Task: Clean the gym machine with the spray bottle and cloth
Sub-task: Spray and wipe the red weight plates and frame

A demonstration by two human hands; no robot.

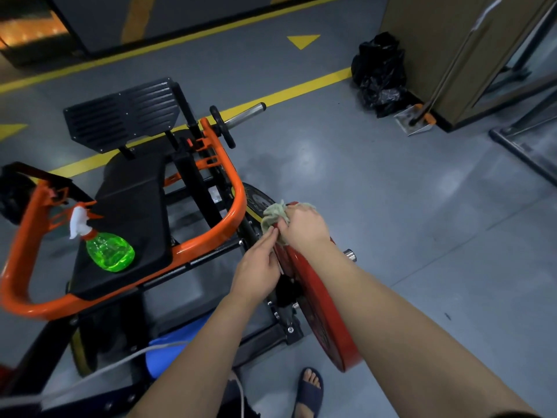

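The gym machine has an orange tube frame [232, 182] and a black seat pad [132, 206]. A green spray bottle [108, 250] with a white trigger head lies on the seat pad, untouched. A red weight plate [316, 300] hangs on the machine's right side. My right hand [304, 226] grips a crumpled grey-green cloth [272, 215] against the top edge of the plate. My left hand [259, 267] reaches in beside it, its straight fingertips touching the cloth's lower edge.
A black footplate [123, 116] and a chrome plate peg [244, 114] stand at the machine's far end. A black rubbish bag [379, 73] and dustpan [414, 123] lie by a brown cabinet [446, 55]. A metal frame [524, 146] stands right. My sandalled foot [310, 390] is below.
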